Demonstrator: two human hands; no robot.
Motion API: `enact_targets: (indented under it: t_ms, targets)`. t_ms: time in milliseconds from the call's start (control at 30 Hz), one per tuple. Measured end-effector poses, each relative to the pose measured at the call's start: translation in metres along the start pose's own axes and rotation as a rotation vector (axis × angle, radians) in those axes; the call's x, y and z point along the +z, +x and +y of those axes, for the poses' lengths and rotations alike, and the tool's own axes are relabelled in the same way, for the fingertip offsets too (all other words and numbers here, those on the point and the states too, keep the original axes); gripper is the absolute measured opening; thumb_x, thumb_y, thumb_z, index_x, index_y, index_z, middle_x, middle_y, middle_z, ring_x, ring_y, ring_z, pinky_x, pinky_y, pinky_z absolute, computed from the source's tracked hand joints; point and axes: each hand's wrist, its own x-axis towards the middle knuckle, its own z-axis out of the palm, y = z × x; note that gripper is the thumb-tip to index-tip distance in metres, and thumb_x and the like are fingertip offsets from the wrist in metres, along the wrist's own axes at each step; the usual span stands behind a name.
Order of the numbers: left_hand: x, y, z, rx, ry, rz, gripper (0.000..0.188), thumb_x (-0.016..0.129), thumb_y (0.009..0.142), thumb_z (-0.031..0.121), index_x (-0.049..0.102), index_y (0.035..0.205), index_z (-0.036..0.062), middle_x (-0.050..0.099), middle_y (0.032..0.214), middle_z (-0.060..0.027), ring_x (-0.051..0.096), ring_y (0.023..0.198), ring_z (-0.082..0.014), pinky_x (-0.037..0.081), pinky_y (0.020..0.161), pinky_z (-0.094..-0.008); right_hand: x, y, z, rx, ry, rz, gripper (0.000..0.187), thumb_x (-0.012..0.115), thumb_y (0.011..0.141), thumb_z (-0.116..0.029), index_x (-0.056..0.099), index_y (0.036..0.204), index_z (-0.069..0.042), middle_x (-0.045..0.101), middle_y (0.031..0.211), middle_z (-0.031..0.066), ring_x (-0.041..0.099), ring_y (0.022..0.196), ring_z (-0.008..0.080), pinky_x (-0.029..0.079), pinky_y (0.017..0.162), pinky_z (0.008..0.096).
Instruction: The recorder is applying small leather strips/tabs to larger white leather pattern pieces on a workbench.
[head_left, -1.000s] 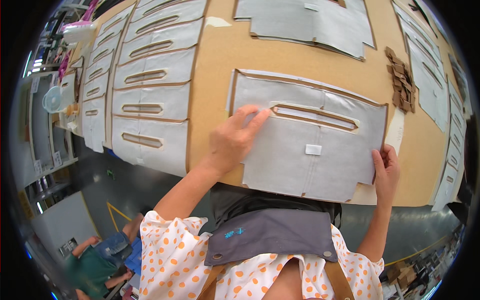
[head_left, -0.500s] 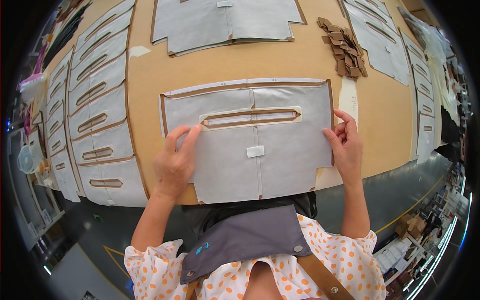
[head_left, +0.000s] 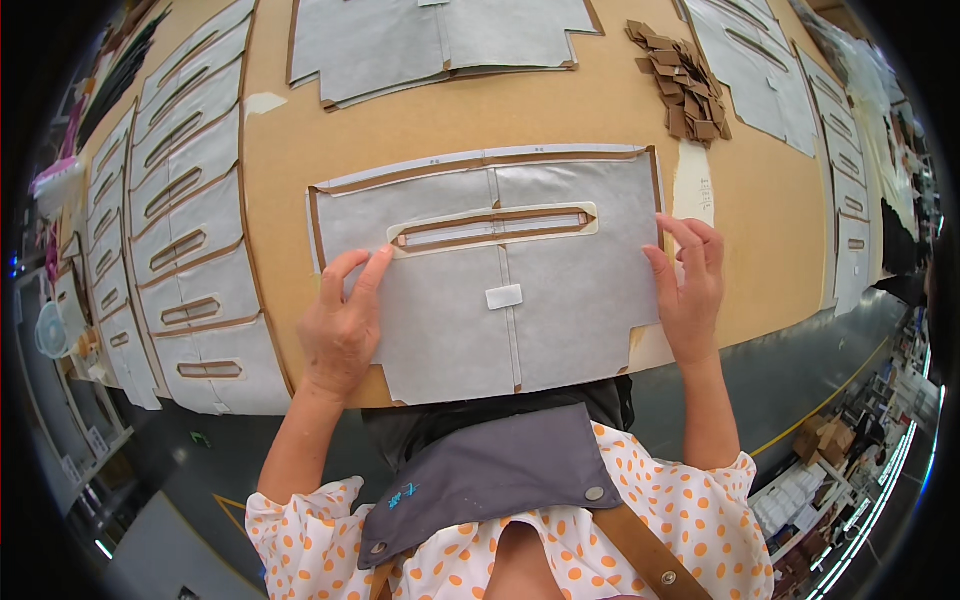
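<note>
A grey fabric panel (head_left: 440, 330) with brown-taped edges and notched lower corners lies flat in front of me. A long slot (head_left: 490, 229) with brown edging and a pale border runs across its upper half. Below the slot, a small white tab (head_left: 504, 297) sits on the centre seam. My left hand (head_left: 342, 330) rests at the panel's left side, its fingertips touching near the slot's left end; the fingers are apart and hold nothing. My right hand (head_left: 692, 290) is at the right edge, open, thumb and fingers spread beside the brown tape.
Overlapping rows of similar slotted panels (head_left: 190, 235) lie along the table's left side. More panels (head_left: 765, 80) lie at the far right. A larger grey piece (head_left: 440, 45) is at the back. A heap of small brown pieces (head_left: 685, 85) lies right of it on the tan tabletop (head_left: 420, 125).
The whole view has shifted slightly. My right hand's fingers have uncurled and spread at the panel's right edge. My left hand keeps nearly the same place on the panel.
</note>
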Motion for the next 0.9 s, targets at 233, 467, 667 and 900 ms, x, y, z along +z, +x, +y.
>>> enact_targets:
  t_ms: [233,467,667,900]
  targets:
    - [0.000,0.001,-0.001,0.005,0.004,0.001,0.048,0.069,0.082,-0.005,0.071,0.123,0.0188,0.062,0.111,0.0002,0.050,0.057,-0.0142,0.046,0.050,-0.0292,0.015,0.007,-0.009,-0.342,-0.081,-0.116,0.040,0.070,0.084,0.000,0.069,0.122,-0.008,0.063,0.104,0.0039,0.054,0.083,0.0235,0.049,0.075,0.0338]
    - [-0.002,0.000,-0.004,0.008,-0.007,-0.014,0.051,0.068,0.080,-0.006,0.070,0.124,0.0194,0.063,0.111,0.0006,0.051,0.058,-0.0143,0.047,0.050,-0.0293,0.016,0.011,-0.011,-0.353,-0.077,-0.149,0.042,0.070,0.081,0.001,0.070,0.122,-0.008,0.063,0.103,0.0023,0.054,0.082,0.0230,0.049,0.075,0.0335]
    - [-0.005,0.001,-0.003,0.041,0.070,-0.026,0.051,0.068,0.079,-0.005,0.070,0.123,0.0197,0.062,0.112,0.0022,0.057,0.061,-0.0135,0.049,0.050,-0.0284,0.015,0.015,-0.014,-0.376,-0.069,-0.128,0.037,0.068,0.084,0.002,0.071,0.119,-0.009,0.063,0.104,0.0026,0.056,0.085,0.0232,0.050,0.076,0.0338]
    - [-0.003,-0.003,-0.007,0.049,0.025,-0.001,0.046,0.067,0.081,-0.001,0.070,0.122,0.0196,0.061,0.112,0.0016,0.062,0.064,-0.0146,0.051,0.051,-0.0293,0.016,0.013,0.000,-0.206,0.099,-0.134,0.018,0.056,0.102,-0.009,0.066,0.116,-0.005,0.062,0.104,0.0072,0.057,0.086,0.0219,0.049,0.081,0.0324]
